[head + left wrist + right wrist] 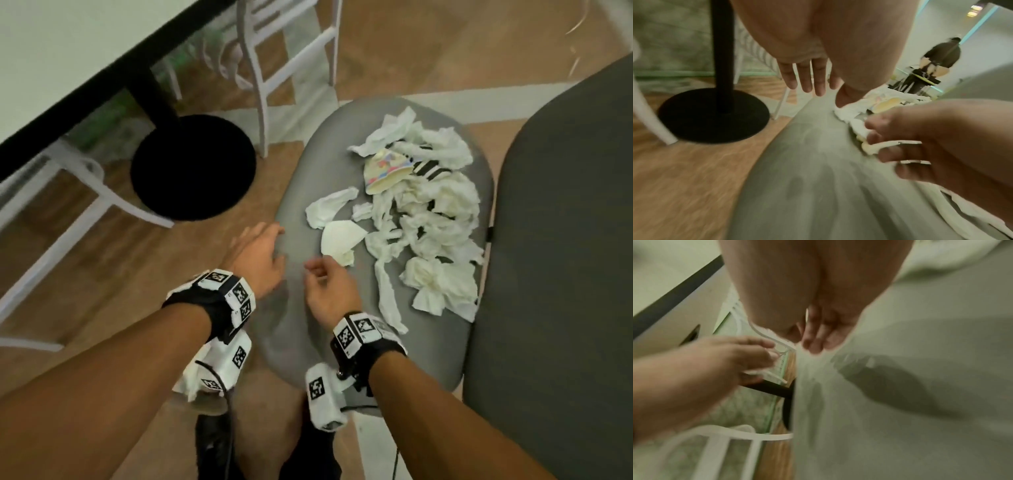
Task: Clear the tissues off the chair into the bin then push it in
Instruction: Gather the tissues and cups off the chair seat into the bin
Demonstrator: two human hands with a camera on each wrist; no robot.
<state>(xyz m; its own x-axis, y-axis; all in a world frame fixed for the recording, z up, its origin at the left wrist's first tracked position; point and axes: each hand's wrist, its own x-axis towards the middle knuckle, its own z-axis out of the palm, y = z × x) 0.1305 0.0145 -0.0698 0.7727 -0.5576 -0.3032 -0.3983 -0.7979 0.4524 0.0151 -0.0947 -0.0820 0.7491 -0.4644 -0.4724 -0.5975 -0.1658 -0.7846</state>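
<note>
A grey chair seat (pixel 298 342) carries a heap of crumpled white tissues (pixel 435 212) on its right and far half, with a colourful paper cup (pixel 387 168) lying among them. My left hand (pixel 270 245) hovers at the seat's left edge with straight, spread fingers (pixel 809 78) and holds nothing. My right hand (pixel 322 274) is over the bare seat just short of the nearest tissue, its fingers (pixel 818 334) loosely curled and empty. No bin shows in any view.
The chair's dark grey back (pixel 555 274) rises on the right. A table's round black base (pixel 193 168) stands on the wooden floor to the left, under a white tabletop (pixel 51 51). White chairs (pixel 267 68) stand beyond. A person (pixel 941 56) is far behind.
</note>
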